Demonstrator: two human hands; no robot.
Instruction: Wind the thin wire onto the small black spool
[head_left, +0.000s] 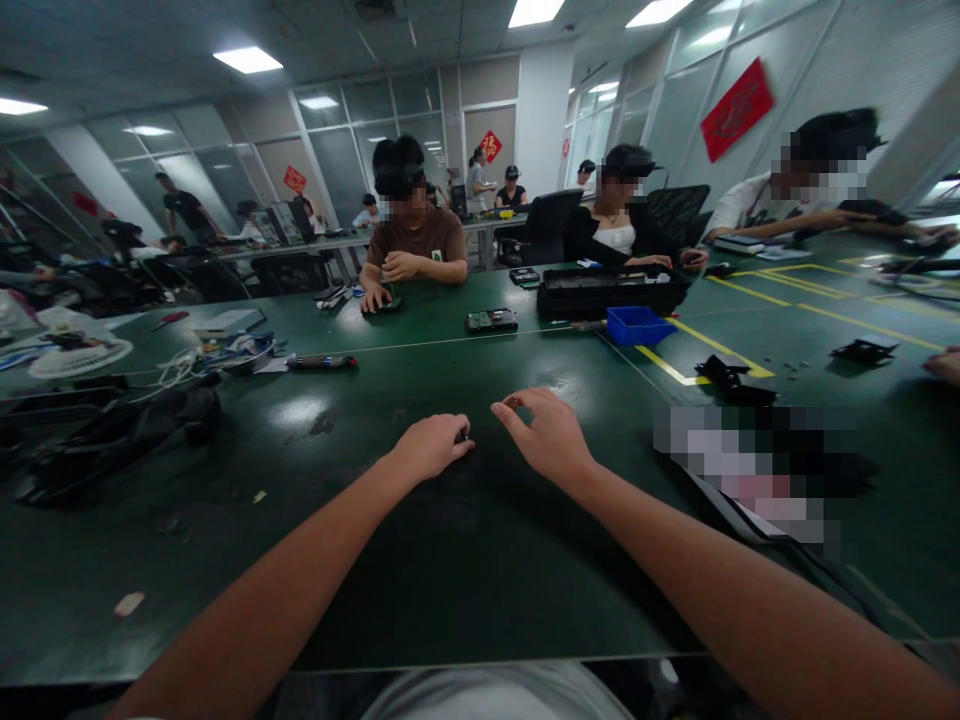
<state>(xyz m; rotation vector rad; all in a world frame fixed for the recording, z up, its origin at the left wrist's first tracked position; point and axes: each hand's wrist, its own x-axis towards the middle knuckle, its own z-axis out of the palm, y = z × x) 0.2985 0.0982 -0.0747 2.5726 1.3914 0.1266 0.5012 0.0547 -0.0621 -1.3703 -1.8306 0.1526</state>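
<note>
Above the green tabletop [420, 580], my left hand [429, 448] is closed, its thumb and fingers pinched round a small dark piece with a shiny spot [463, 436]. Most of that piece is hidden by the fingers. Just to the right, my right hand [551, 435] curls thumb and index finger towards each other. A tiny reddish-brown bit [514, 403] shows at its fingertips, too small to name. A short gap separates the two hands.
A hard drive [492, 320], a blue bin [637, 326] and a black case [611, 293] lie beyond my hands. A screwdriver-like tool [322, 362] and cables [184, 370] are left; black parts [735, 380] are right. A co-worker [420, 240] sits opposite.
</note>
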